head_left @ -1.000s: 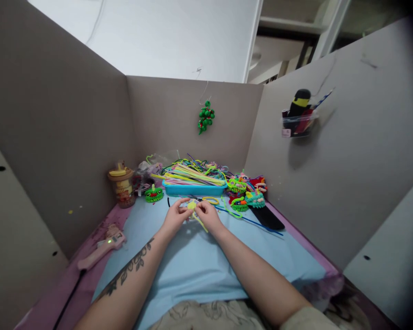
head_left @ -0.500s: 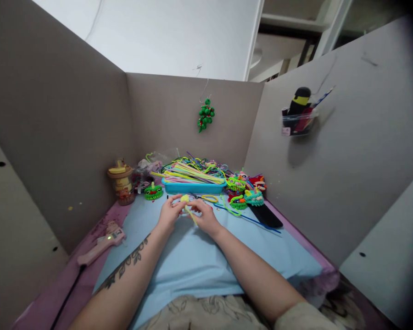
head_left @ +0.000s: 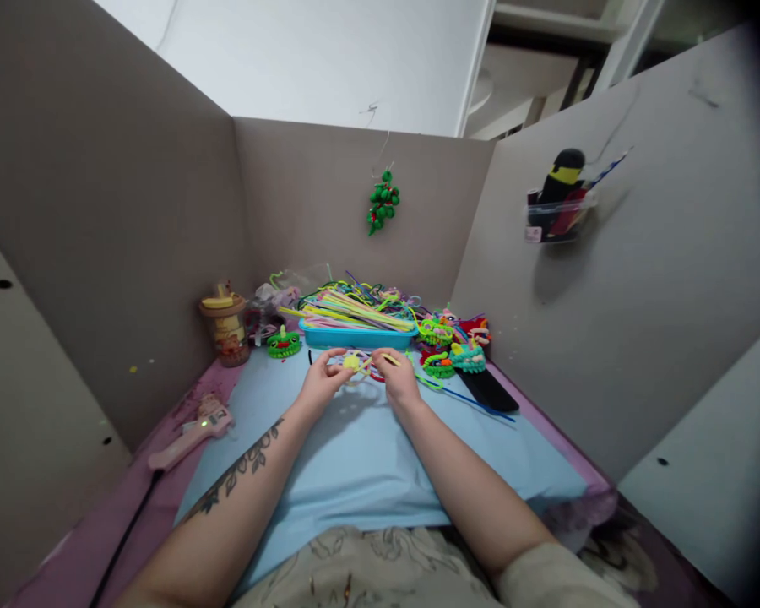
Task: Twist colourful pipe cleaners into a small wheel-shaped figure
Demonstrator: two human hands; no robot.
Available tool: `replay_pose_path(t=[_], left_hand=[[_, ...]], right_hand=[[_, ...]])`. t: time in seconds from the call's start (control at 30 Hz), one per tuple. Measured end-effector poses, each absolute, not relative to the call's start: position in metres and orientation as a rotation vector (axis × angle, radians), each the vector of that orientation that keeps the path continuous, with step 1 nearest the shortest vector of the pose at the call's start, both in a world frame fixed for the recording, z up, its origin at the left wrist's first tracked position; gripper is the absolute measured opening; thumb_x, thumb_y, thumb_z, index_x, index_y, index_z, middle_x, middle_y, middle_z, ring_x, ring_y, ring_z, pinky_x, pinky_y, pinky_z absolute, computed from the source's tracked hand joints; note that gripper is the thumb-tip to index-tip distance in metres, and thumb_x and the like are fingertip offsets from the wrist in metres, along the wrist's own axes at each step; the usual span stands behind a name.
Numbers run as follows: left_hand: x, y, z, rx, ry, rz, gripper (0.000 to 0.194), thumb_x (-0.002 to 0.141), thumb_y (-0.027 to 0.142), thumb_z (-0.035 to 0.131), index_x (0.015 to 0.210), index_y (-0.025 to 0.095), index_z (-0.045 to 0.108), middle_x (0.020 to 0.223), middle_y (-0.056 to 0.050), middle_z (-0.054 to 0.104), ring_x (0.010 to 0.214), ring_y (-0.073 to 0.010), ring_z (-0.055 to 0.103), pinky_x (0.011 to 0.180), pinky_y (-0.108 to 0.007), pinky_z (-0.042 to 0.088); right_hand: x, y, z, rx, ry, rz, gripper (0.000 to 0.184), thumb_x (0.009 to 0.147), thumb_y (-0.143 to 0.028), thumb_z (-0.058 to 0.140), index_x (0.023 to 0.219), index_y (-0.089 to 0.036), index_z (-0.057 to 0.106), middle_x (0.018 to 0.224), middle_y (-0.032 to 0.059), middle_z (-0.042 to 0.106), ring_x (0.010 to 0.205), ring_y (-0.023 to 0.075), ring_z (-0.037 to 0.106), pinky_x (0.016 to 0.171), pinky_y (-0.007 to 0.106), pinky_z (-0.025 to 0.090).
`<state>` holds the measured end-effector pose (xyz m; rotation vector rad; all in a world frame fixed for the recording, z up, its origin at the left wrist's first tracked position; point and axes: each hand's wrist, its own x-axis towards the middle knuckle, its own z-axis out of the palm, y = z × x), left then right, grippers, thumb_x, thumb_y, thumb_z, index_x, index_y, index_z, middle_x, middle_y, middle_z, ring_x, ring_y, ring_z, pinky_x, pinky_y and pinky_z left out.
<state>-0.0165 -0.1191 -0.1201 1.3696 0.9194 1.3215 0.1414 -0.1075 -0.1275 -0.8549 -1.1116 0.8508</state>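
Observation:
My left hand (head_left: 322, 384) pinches the coiled end of a yellow pipe cleaner (head_left: 355, 364) just above the light blue mat (head_left: 355, 464). My right hand (head_left: 398, 377) pinches the straight tail of the same pipe cleaner a little to the right. Both hands hover in front of a blue tray (head_left: 355, 337) heaped with coloured pipe cleaners. A small green pipe-cleaner figure (head_left: 284, 344) sits left of the tray. Several finished coloured figures (head_left: 453, 350) lie to the right of my right hand.
A pink glue gun (head_left: 193, 432) with a lit green light lies at the left on the purple table edge. A lidded cup (head_left: 226, 329) stands in the back left corner. Grey partition walls enclose the desk; a green bead ornament (head_left: 382, 203) hangs on the back wall.
My right hand has moved up and to the right, drawing the pipe cleaner's tail out sideways. The left hand keeps its pinch on the coiled end.

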Motion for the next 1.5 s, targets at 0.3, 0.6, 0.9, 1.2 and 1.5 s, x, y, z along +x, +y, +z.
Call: replay_pose_path(t=[0.3, 0.6, 0.9, 1.2, 1.5], left_hand=[[-0.019, -0.122, -0.114, 1.262, 0.969, 1.436, 0.063, 0.059, 0.038, 0.074, 0.112, 0.012, 0.053, 0.056, 0.002, 0.060, 0.045, -0.0078, 0.047, 0.046, -0.019, 0.034], [-0.015, -0.124, -0.115, 1.314, 0.889, 1.425, 0.082, 0.062, 0.036, 0.072, 0.131, 0.007, 0.039, 0.061, 0.001, 0.061, 0.051, -0.0084, 0.050, 0.055, -0.022, 0.041], [-0.012, -0.125, -0.121, 1.331, 0.911, 1.364, 0.082, 0.067, 0.041, 0.068, 0.135, 0.012, 0.032, 0.059, 0.002, 0.059, 0.053, -0.0109, 0.055, 0.043, -0.018, 0.030], [-0.013, -0.125, -0.116, 1.267, 0.964, 1.392, 0.066, 0.061, 0.036, 0.072, 0.118, 0.014, 0.047, 0.047, 0.009, 0.048, 0.038, -0.0053, 0.038, 0.041, -0.018, 0.026], [-0.014, -0.124, -0.117, 1.354, 0.955, 1.276, 0.061, 0.060, 0.030, 0.070, 0.115, 0.013, 0.048, 0.050, 0.008, 0.052, 0.040, -0.0055, 0.039, 0.044, -0.018, 0.027]], right_hand=[[0.133, -0.105, -0.135, -0.780, -1.139, 1.085, 0.041, 0.065, -0.049, 0.067, 0.091, -0.018, 0.067, 0.075, 0.0041, 0.063, 0.058, 0.0127, 0.049, 0.045, 0.022, 0.033], [0.134, -0.108, -0.135, -0.884, -1.378, 0.824, 0.021, 0.067, -0.035, 0.066, 0.079, -0.018, 0.069, 0.074, 0.0021, 0.062, 0.061, 0.0127, 0.047, 0.056, 0.024, 0.036], [0.133, -0.117, -0.130, -0.939, -1.517, 0.529, 0.018, 0.073, -0.032, 0.061, 0.061, -0.018, 0.061, 0.063, -0.0017, 0.048, 0.060, 0.0122, 0.044, 0.057, 0.024, 0.035], [0.130, -0.122, -0.129, -0.932, -1.502, 0.539, 0.014, 0.074, -0.031, 0.060, 0.066, -0.018, 0.059, 0.070, 0.0002, 0.053, 0.064, 0.0130, 0.046, 0.059, 0.025, 0.038], [0.137, -0.121, -0.122, -0.966, -1.511, 0.486, 0.011, 0.069, -0.027, 0.063, 0.062, -0.019, 0.061, 0.071, 0.0003, 0.050, 0.066, 0.0139, 0.046, 0.062, 0.026, 0.038]])
